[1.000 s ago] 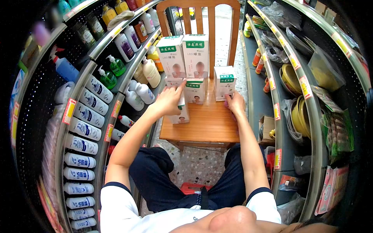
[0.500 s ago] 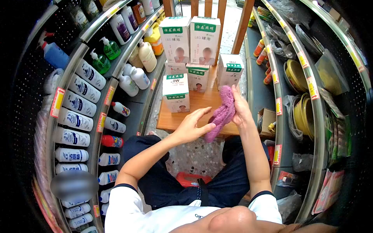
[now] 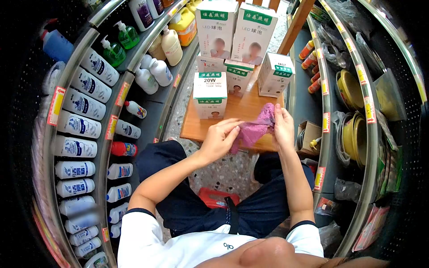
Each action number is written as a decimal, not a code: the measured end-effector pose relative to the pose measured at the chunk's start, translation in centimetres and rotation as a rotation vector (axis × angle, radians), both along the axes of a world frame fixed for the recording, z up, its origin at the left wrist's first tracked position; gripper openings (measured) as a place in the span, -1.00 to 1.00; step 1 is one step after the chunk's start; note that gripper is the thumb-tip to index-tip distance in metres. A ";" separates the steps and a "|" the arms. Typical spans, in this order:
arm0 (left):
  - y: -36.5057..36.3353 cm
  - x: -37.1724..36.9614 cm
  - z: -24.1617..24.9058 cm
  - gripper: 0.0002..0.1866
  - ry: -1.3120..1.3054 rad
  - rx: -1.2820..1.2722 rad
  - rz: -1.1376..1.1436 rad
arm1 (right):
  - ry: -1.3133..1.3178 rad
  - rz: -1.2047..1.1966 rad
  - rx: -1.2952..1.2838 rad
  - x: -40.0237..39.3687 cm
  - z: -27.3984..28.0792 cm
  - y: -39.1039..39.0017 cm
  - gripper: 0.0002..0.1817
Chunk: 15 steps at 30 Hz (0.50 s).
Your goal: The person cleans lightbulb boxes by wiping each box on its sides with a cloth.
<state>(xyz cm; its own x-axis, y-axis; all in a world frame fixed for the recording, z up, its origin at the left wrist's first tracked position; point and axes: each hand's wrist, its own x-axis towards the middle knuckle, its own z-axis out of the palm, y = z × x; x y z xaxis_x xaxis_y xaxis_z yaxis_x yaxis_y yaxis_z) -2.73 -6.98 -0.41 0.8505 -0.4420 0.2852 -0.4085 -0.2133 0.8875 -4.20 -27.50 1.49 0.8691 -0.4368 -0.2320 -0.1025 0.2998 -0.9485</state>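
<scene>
A purple cloth [image 3: 254, 132] is stretched between my two hands, above the near edge of a wooden chair seat [image 3: 190, 125]. My left hand [image 3: 220, 139] pinches its left end between thumb and fingers. At the other end, my right hand [image 3: 283, 126] grips a bunched upper corner. Just beyond the hands stands a 20W LED bulb box [image 3: 210, 96], white with green bands. Another bulb box [image 3: 276, 74] stands at the right of the seat. Behind them, two tall bulb boxes [image 3: 253, 33] rest on top of smaller ones [image 3: 238, 77].
Shelves on the left hold rows of white bottles [image 3: 79, 124], green pump bottles [image 3: 114, 52] and a red bottle [image 3: 124, 148]. Right-hand shelves carry yellow bowls [image 3: 355, 136] and an open cardboard box [image 3: 308, 136]. A red stool [image 3: 217, 198] is beneath me.
My left hand has closed on the cloth's free end, and the cloth is now spread wider between both hands. The view has shifted slightly, with the boxes appearing larger.
</scene>
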 end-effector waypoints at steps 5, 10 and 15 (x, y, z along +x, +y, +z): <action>0.5 2.0 -1.3 -0.72 0.457 -0.302 -0.115 | -0.048 0.016 -0.690 -0.8 -0.5 -4.0 -0.71; -0.8 1.8 1.5 -0.77 0.878 -0.709 -0.308 | -0.142 0.220 -1.157 -1.7 0.2 -4.6 -0.66; -0.8 1.4 3.2 -0.72 0.927 -0.770 -0.576 | -0.469 0.823 -0.646 -2.9 1.6 -1.7 0.02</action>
